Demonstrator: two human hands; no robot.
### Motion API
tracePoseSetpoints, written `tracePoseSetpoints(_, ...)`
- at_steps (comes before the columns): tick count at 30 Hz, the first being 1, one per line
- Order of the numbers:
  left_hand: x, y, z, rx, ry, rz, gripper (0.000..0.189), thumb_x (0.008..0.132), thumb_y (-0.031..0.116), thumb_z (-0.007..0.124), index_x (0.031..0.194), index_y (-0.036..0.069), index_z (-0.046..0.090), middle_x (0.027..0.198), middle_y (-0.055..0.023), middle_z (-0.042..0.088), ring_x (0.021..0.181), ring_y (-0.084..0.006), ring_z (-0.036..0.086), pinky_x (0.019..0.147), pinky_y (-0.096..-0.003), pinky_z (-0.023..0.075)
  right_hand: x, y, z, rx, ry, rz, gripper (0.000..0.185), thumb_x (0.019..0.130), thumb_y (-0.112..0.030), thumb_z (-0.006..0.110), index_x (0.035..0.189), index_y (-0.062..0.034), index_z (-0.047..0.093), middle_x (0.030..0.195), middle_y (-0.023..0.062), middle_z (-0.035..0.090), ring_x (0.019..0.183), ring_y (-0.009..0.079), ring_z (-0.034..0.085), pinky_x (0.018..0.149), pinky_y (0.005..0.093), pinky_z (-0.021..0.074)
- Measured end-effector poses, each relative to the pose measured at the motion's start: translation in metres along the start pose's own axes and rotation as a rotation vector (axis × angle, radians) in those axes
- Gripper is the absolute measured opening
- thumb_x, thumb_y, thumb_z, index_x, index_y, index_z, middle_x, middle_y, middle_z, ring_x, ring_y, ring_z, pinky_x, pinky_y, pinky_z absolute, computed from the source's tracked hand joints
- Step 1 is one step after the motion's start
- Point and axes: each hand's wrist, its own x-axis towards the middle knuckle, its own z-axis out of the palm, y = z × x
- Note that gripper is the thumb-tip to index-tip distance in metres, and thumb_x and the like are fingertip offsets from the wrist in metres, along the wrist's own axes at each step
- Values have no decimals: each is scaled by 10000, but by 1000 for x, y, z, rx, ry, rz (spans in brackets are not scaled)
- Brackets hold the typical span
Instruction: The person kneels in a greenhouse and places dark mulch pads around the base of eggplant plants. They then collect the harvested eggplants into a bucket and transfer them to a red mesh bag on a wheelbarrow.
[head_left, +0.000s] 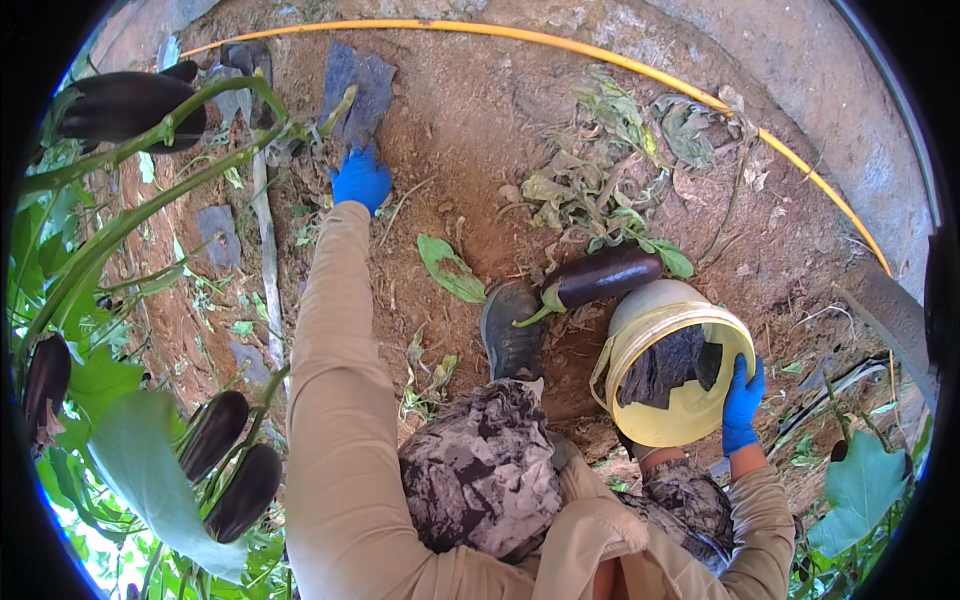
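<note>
My left hand (361, 181), in a blue glove, reaches far forward over the soil. Its fingers pinch the near end of a dark grey felt piece (363, 79), close to the base of an eggplant stem. On the other side, my right hand (742, 405), also gloved in blue, grips the rim of a pale yellow plastic bucket (667, 431). The bucket is tilted, its mouth facing me. Inside it lie more dark grey felt pieces (664, 367). A picked purple eggplant (611, 274) rests on the ground between my shoe and the bucket.
Eggplant plants with hanging fruits (244, 491) crowd the left side. A yellow hose (450, 26) curves across the far ground beside a concrete edge (757, 60). Wilted leaves (577, 187) lie in a heap ahead. My dark shoe (514, 330) stands on the soil.
</note>
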Motion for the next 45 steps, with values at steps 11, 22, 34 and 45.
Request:
tracePoseSetpoints(11, -106, 170, -24, -1067, -30, 465, 221, 801, 121, 701, 1004, 56, 640, 926, -113, 646, 854, -234, 626, 784, -346, 495, 0, -7, 1, -177, 32, -50, 279, 912, -191, 596, 1096, 18, 581, 946, 133, 650, 867, 193, 604, 780, 331, 476)
tracePoseSetpoints(22, -163, 246, 14, -141, -682, 668, 772, 645, 523, 733, 1197, 34, 506, 1092, -197, 595, 972, -365, 602, 829, -456, 485, 1, -15, -13, -403, -121, -169, 310, 890, -209, 591, 1106, 13, 571, 977, 245, 631, 885, 393, 626, 739, 421, 489)
tracePoseSetpoints(34, -159, 244, -68, -1008, -1315, 209, 896, 722, 240, 777, 1424, 40, 258, 1361, -105, 416, 1245, -187, 384, 1080, -342, 264, 8, -27, -18, -347, -194, -133, 339, 811, -78, 579, 1148, -69, 537, 1003, 201, 617, 878, 398, 616, 729, 446, 498)
tracePoseSetpoints(45, -299, 296, -194, -1772, -1072, -681, 449, 872, 315, 536, 1203, 11, 533, 1089, -126, 639, 983, -249, 616, 913, -378, 478, 0, -48, -24, -702, -381, 304, 332, 837, -246, 523, 1133, -97, 534, 901, 206, 659, 816, 409, 634, 703, 507, 492)
